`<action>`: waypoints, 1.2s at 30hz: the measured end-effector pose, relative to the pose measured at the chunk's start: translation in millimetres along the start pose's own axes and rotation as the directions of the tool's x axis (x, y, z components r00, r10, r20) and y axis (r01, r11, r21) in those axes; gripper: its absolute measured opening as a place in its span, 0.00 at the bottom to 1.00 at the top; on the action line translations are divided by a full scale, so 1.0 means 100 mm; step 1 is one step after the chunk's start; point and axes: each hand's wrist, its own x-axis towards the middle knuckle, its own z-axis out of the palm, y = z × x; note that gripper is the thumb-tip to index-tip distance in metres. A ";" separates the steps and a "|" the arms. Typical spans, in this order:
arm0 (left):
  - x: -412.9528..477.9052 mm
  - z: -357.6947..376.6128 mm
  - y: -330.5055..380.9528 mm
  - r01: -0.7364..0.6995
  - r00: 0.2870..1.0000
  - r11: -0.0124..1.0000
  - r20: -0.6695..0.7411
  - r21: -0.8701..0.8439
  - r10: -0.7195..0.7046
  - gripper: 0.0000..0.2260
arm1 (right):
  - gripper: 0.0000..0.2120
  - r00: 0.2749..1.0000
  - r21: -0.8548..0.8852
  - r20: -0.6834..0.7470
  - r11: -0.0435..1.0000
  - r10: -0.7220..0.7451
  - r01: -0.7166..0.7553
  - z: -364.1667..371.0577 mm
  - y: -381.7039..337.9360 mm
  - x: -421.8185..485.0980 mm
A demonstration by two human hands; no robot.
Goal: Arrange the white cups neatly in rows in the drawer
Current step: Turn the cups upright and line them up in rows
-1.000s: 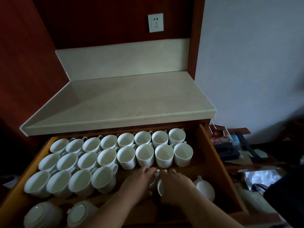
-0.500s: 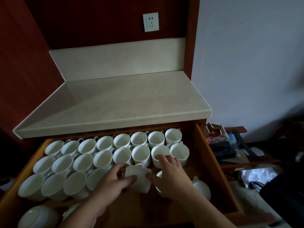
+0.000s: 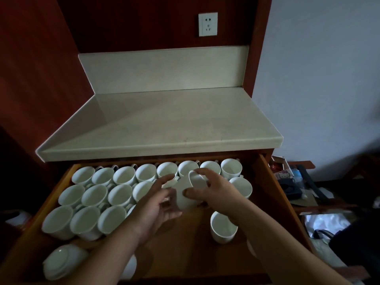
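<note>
A wooden drawer [image 3: 276,194] stands pulled out, with white cups [image 3: 120,195] in three rows along its back and left. My right hand [image 3: 221,194] grips one white cup [image 3: 188,199] tilted on its side above the drawer's middle, fingers over its base and thumb on its wall. My left hand [image 3: 158,204] touches that cup's left side with loosely spread fingers. An upright cup [image 3: 223,228] stands alone at the front right, under my right wrist. Upside-down cups [image 3: 61,262] lie at the front left.
A pale stone counter [image 3: 164,124] overhangs the drawer's back. A wall socket [image 3: 207,24] sits above it. To the right, a low shelf holds boxes and dark clutter [image 3: 287,177]. Bare wood shows in the drawer's front middle.
The cup has risen from the drawer floor and shifted right into my right hand's grip. My left hand has loosened off it. The upright cup at front right is now uncovered.
</note>
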 end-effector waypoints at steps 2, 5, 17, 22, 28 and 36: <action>-0.02 -0.12 0.07 -0.172 0.985 0.910 0.039 0.378 0.170 0.23 | 0.37 1.000 -0.221 -0.022 0.975 -0.015 0.010 0.03 -0.09 -0.03; -0.07 -0.17 0.07 -0.335 0.942 0.670 0.249 0.663 0.225 0.32 | 0.37 1.000 -0.354 -0.011 0.935 -0.003 -0.001 0.16 -0.15 -0.07; 0.16 -0.22 -0.42 -0.210 0.977 0.248 0.197 0.946 0.078 0.41 | 0.21 0.996 -0.596 -0.079 0.799 0.043 -0.082 0.19 0.22 -0.03; 0.22 -0.28 -0.52 -0.180 0.983 0.137 0.173 0.974 0.068 0.37 | 0.34 0.988 -0.830 -0.093 0.538 0.125 -0.146 -0.06 0.50 -0.04; 0.30 -0.35 -0.65 -0.150 0.981 0.018 0.146 0.989 0.130 0.33 | 0.41 0.973 -0.852 -0.012 0.507 0.230 -0.130 0.05 0.67 -0.06; 0.35 -0.39 -0.68 -0.178 0.955 -0.155 0.208 0.972 0.210 0.39 | 0.34 0.984 -0.839 0.023 0.539 0.174 -0.075 0.24 0.63 -0.01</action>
